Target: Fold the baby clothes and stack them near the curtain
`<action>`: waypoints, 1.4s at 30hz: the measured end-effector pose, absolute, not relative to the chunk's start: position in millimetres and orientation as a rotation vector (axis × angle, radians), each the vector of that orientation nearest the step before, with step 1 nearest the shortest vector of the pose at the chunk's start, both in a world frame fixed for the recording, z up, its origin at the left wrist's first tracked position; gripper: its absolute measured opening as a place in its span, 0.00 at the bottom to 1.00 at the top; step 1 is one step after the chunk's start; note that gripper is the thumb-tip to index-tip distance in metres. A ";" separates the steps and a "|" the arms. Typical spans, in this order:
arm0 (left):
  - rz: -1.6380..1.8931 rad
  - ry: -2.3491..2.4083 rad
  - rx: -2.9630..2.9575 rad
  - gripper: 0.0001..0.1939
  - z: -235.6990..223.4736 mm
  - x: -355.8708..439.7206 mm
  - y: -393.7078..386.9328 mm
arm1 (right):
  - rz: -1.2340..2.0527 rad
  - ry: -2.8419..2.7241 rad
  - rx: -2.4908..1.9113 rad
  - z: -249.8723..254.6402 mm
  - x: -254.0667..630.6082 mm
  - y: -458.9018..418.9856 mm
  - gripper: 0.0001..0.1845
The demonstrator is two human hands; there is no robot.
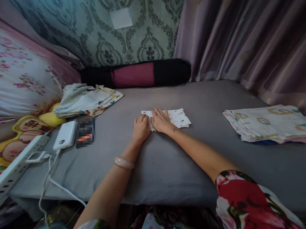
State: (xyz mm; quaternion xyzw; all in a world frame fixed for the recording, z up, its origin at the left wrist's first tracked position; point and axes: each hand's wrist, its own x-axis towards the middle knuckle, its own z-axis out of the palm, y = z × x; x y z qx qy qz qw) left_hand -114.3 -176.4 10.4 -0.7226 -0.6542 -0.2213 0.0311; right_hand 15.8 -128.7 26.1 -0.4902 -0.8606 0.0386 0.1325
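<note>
A small folded white cloth (180, 117) with tiny dark prints lies flat on the grey bed sheet in front of me. My right hand (160, 121) rests on top of it, fingers spread and stretched out. At the cloth's left end is my left hand (141, 126), its fingers curled over the edge and closed on the fabric; the fingertips are partly hidden. The two hands are side by side, close together.
A folded stack of printed cloths (270, 121) lies right. Left are a crumpled cloth (82, 98), a white power bank (64, 135), a blurred dark object (85, 133), and a power strip (18, 167) with cables. A black-and-maroon bolster (133, 75) lies along the wall.
</note>
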 end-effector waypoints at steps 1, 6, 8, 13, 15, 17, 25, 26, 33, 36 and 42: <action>-0.701 -2.047 -2.200 0.18 10.4 -115.0 -176.9 | 0.109 -2.495 -1.416 24.6 13.8 -128.7 0.28; -0.830 -2.178 -2.083 0.20 8.0 -119.0 -176.4 | 0.098 -2.486 -1.434 16.2 10.4 -128.4 0.29; -0.904 -2.203 -2.045 0.20 6.1 -120.8 -174.6 | 0.100 -2.495 -1.440 15.9 10.6 -127.8 0.29; -1.058 -2.244 -1.920 0.18 0.1 -125.0 -169.4 | 0.110 -2.535 -1.443 22.0 9.0 -126.9 0.28; -1.099 -2.255 -1.900 0.18 -1.2 -126.8 -167.7 | 0.092 -2.534 -1.420 24.5 6.0 -127.3 0.27; -1.150 -2.273 -1.873 0.18 -1.6 -129.2 -166.3 | 0.075 -2.519 -1.389 26.3 1.2 -127.9 0.26; -1.348 -2.347 -1.771 0.20 0.2 -140.7 -164.0 | 0.159 -2.498 -1.368 25.0 -25.0 -128.6 0.30; -1.355 -2.352 -1.765 0.20 0.3 -141.3 -164.2 | 0.177 -2.503 -1.391 23.0 -27.1 -128.5 0.31; -1.442 -2.385 -1.725 0.20 -1.2 -142.0 -162.9 | 0.166 -2.527 -1.443 14.9 -30.3 -126.9 0.32; -1.487 -2.361 -1.692 0.19 -2.9 -142.9 -161.7 | 0.164 -2.535 -1.443 18.9 -29.1 -127.7 0.31; -1.513 -2.390 -1.604 0.20 -7.1 -147.3 -159.6 | 0.202 -2.531 -1.411 26.7 -38.4 -130.1 0.32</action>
